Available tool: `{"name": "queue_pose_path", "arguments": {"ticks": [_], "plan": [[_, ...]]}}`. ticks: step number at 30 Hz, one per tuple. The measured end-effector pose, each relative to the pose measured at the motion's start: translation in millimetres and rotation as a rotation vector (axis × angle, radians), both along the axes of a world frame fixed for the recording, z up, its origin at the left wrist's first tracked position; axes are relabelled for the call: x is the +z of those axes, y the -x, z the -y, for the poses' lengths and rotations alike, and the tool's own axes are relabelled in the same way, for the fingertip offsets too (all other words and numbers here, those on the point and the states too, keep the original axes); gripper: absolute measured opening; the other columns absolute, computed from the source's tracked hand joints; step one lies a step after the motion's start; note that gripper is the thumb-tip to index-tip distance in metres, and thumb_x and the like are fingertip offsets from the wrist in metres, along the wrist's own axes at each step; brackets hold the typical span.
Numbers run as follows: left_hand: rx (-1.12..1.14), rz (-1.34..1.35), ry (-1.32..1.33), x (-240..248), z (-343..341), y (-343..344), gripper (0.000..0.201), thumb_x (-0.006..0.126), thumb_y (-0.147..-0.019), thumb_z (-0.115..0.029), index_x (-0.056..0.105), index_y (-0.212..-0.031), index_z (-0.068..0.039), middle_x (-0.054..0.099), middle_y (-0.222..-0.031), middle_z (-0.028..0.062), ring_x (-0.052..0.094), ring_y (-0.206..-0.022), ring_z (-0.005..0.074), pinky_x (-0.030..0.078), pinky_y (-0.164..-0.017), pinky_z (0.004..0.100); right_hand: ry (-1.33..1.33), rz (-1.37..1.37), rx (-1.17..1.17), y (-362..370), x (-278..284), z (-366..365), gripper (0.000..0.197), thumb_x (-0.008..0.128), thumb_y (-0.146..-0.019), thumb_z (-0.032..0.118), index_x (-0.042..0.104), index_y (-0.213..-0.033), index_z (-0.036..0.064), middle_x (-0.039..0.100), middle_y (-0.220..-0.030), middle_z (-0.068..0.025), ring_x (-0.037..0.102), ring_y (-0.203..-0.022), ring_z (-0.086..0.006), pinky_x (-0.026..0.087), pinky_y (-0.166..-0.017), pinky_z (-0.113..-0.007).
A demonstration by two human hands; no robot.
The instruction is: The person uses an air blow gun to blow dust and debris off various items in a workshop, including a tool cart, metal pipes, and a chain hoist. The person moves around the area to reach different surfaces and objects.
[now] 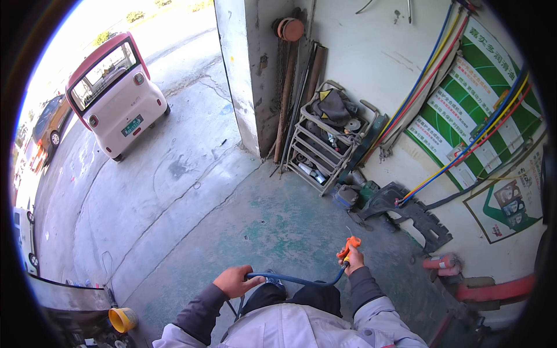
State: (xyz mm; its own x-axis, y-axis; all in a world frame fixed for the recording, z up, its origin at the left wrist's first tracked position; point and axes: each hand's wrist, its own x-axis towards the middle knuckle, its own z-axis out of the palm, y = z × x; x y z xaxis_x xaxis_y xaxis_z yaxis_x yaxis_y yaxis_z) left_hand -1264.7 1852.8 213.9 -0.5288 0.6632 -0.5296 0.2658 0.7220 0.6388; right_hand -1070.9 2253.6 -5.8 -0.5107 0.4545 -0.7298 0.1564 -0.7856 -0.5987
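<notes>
My right hand (355, 261) is closed around an orange air blow gun (349, 245), whose thin nozzle points up and away from me. From the gun's base a blue hose (303, 281) runs left across the front of my body. My left hand (233, 282) grips this hose, fingers wrapped round it, near my left thigh. Below that hand, part of the hose drops out of sight beside my leg.
Ahead stands a metal rack (316, 152) loaded with tools, near a dark plastic car part (415, 217) against the wall. Red cylinders (442, 264) and a red metal arm (499, 288) are at right. A yellow bucket (122, 319) sits lower left; a small pink-and-white vehicle (119, 101) is outside.
</notes>
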Motion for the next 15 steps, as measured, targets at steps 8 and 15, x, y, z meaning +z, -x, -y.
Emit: {"name": "queue_pose_path", "arguments": {"ticks": [8,15], "plan": [[0.207,0.048,0.092,-34,-34,72,0.064,0.066,-0.086,-0.062,0.064,-0.089,0.002,0.06,-0.067,0.0178,0.061,-0.064,0.0335,0.047,-0.061,0.0418,0.092,0.205,-0.019,121,-73,-68,0.03,0.047,-0.102,0.038,0.05,-0.101,0.0076,0.061,-0.078,-0.0104,0.065,-0.066,-0.0276,0.05,-0.049,-0.039],[0.453,0.046,0.218,-63,-96,125,0.062,0.064,-0.089,-0.059,0.063,-0.085,0.003,0.063,-0.072,0.0234,0.064,-0.071,0.0409,0.049,-0.065,0.0439,0.163,0.093,0.275,320,-104,-119,0.028,0.053,-0.1,0.037,0.052,-0.108,0.0095,0.061,-0.093,-0.0131,0.065,-0.076,-0.0294,0.056,-0.065,-0.047]]}}
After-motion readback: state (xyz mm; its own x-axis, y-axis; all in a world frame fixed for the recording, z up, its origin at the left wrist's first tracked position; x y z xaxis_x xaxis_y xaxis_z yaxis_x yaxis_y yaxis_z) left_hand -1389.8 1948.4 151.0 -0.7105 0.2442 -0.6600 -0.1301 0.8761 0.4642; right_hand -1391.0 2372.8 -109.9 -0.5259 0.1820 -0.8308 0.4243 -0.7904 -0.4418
